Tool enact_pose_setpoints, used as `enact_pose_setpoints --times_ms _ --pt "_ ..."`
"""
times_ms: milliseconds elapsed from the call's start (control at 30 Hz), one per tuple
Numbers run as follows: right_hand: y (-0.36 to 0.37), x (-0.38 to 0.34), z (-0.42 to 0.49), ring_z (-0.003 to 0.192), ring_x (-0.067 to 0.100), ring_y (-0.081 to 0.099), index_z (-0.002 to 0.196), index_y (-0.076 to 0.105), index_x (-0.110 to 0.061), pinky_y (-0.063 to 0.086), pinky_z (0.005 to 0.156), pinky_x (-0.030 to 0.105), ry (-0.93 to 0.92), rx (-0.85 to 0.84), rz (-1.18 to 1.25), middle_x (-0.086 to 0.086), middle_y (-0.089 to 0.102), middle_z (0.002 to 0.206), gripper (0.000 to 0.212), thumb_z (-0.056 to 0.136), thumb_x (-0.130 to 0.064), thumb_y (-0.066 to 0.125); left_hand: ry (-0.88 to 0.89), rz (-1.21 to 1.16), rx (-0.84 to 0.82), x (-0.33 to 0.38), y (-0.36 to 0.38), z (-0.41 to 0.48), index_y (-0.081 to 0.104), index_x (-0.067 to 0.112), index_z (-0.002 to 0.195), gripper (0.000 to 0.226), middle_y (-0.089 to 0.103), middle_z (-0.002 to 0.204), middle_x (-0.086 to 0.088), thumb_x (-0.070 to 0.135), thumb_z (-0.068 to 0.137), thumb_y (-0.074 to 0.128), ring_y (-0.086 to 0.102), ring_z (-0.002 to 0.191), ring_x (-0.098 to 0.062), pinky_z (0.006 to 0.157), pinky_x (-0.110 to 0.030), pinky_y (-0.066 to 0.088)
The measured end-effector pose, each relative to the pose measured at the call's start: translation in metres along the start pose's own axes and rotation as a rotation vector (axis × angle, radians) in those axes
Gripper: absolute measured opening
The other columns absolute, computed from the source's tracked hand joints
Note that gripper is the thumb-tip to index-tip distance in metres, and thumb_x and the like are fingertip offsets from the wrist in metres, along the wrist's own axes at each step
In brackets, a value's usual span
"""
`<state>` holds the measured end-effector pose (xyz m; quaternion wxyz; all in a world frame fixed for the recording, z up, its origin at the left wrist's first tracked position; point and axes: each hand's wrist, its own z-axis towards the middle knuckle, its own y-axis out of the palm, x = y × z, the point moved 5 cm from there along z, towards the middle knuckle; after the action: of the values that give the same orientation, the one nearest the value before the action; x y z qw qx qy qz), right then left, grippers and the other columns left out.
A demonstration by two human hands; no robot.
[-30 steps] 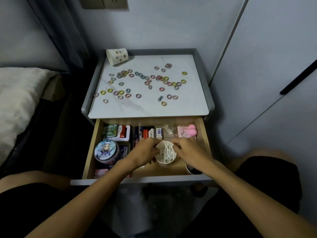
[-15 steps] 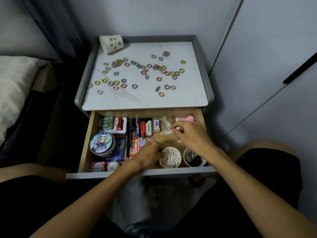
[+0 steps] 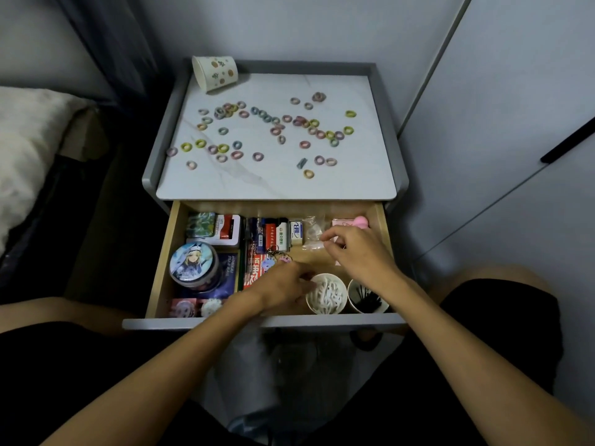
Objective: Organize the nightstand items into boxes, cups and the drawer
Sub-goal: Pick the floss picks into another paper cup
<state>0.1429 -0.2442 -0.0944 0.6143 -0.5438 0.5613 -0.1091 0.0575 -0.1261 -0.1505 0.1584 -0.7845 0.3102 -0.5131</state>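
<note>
Crowding left hand and right hand in drawer: tin, lighters, cups; fingers curled, hold unclear

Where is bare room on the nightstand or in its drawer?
Free: front strip of the tabletop, between the hair ties and the front edge; back strip, right of the tipped paper cup. In the drawer, a wood patch between left hand and right hand. Crowded: tabletop middle, drawer's left half.
</note>
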Motion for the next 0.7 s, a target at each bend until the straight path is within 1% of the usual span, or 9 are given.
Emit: enact_pose_setpoints --times_ms 33,67,167,267,367,467,567,633,700 --pt "0.001 0.0 0.001 0.074 0.011 0.066 0.112 0.069 -0.03 0.058 0.077 0.037 0.004 -0.002 0.011 -0.017 0.053 0.082 0.019 0.097 -0.032 0.058 -0.008 -0.012 0.018 -0.002 -0.008 -0.002 0.055 0.013 0.139 0.039 0.062 0.134 -0.004 0.017 0.1 0.056 0.063 0.077 -0.004 0.064 -0.01 0.048" --pt "0.001 -0.001 0.003 0.081 0.01 0.065 0.11 0.069 -0.031 0.057 0.08 0.038 -0.001 -0.003 0.015 -0.017 0.057 0.084 0.018 0.097 -0.032 0.058 -0.018 -0.021 0.036 -0.003 -0.019 -0.004 0.053 0.012 0.14 0.04 0.061 0.134 -0.004 0.019 0.1 0.056 0.065 0.075 -0.008 0.061 -0.013 0.05" --pt "-0.001 -0.011 0.015 0.098 0.012 0.062 0.109 0.07 -0.032 0.05 0.093 0.04 -0.049 -0.012 -0.002 -0.011 0.071 0.1 0.018 0.096 -0.03 0.059 -0.036 -0.009 0.133 -0.007 -0.069 -0.014 0.057 0.015 0.134 0.035 0.067 0.123 -0.002 0.026 0.1 0.056 0.07 0.079 -0.01 0.067 -0.019 0.053" --pt "-0.008 -0.039 0.042 0.104 0.009 0.062 0.117 0.068 -0.023 0.05 0.096 0.033 -0.149 -0.048 0.033 -0.004 0.068 0.114 0.023 0.097 -0.02 0.059 -0.049 -0.042 0.309 -0.01 -0.132 -0.021 0.064 0.019 0.12 0.024 0.071 0.107 0.0 0.029 0.099 0.058 0.071 0.075 -0.01 0.063 -0.022 0.054" --pt "-0.016 -0.078 0.091 0.104 0.012 0.059 0.12 0.066 -0.026 0.049 0.093 0.033 -0.27 -0.014 -0.039 0.001 0.061 0.121 0.027 0.095 -0.018 0.059 -0.091 -0.139 0.451 -0.017 -0.189 -0.024 0.064 0.017 0.116 0.02 0.073 0.099 -0.002 0.024 0.099 0.058 0.072 0.07 -0.016 0.054 -0.023 0.051" --pt "-0.016 -0.117 0.152 0.129 0.027 0.047 0.13 0.06 -0.025 0.04 0.106 0.041 -0.373 0.027 -0.175 0.01 0.048 0.141 0.037 0.094 -0.018 0.059 -0.109 -0.218 0.53 -0.029 -0.236 -0.019 0.065 0.014 0.115 0.019 0.073 0.096 -0.003 0.022 0.099 0.058 0.072 0.074 -0.02 0.056 -0.026 0.052" --pt "-0.012 -0.163 0.214 0.142 0.034 0.028 0.143 0.048 -0.029 0.031 0.113 0.045 -0.412 0.051 -0.27 0.013 0.026 0.158 0.044 0.099 -0.035 0.053 -0.134 -0.313 0.612 -0.056 -0.27 -0.013 0.067 0.015 0.11 0.015 0.074 0.092 -0.001 0.021 0.099 0.059 0.071 0.068 -0.017 0.056 -0.024 0.051" --pt "-0.005 -0.193 0.252 0.143 0.036 0.024 0.146 0.043 -0.033 0.031 0.115 0.046 -0.438 0.049 -0.316 0.012 0.017 0.161 0.048 0.099 -0.044 0.05 -0.151 -0.358 0.655 -0.071 -0.285 -0.011 0.068 0.014 0.108 0.015 0.074 0.091 -0.003 0.021 0.098 0.058 0.07 0.067 -0.018 0.056 -0.024 0.051" --pt "0.005 -0.218 0.285 0.143 0.039 0.027 0.15 0.036 -0.034 0.035 0.112 0.046 -0.448 0.029 -0.399 0.013 0.011 0.163 0.053 0.099 -0.047 0.048 -0.162 -0.342 0.684 -0.081 -0.295 -0.008 0.068 0.017 0.106 0.014 0.073 0.089 -0.001 0.024 0.098 0.059 0.071 0.068 -0.016 0.057 -0.024 0.051"
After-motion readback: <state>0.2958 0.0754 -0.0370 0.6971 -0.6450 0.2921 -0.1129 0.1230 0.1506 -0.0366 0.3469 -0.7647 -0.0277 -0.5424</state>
